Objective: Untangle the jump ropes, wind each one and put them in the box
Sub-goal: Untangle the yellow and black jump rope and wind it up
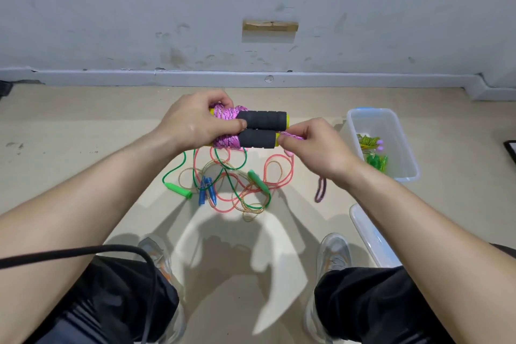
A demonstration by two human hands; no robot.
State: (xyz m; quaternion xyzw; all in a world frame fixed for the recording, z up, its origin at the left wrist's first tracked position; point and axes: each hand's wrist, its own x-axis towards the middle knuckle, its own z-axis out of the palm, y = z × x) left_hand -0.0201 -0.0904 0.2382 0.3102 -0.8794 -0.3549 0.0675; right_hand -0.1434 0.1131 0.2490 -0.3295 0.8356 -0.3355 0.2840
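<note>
My left hand (195, 120) grips a purple jump rope (226, 116) wound around its two black foam handles (262, 120), which lie side by side with yellow ends. My right hand (312, 142) pinches the free purple rope end (291, 135) just right of the handles; a dark loop (320, 190) of it hangs below that hand. On the floor beneath lies a tangle of thin ropes (234, 187): green, pink and clear, with green handles (181, 190) and blue handles (206, 190). The clear plastic box (391, 120) stands at the right, holding a wound green rope (374, 153).
The box's clear lid (371, 234) lies on the floor at my right. My two shoes (156, 254) and knees frame the lower view. A black cable (83, 251) crosses my left forearm. A wall with a baseboard (251, 78) runs behind the ropes.
</note>
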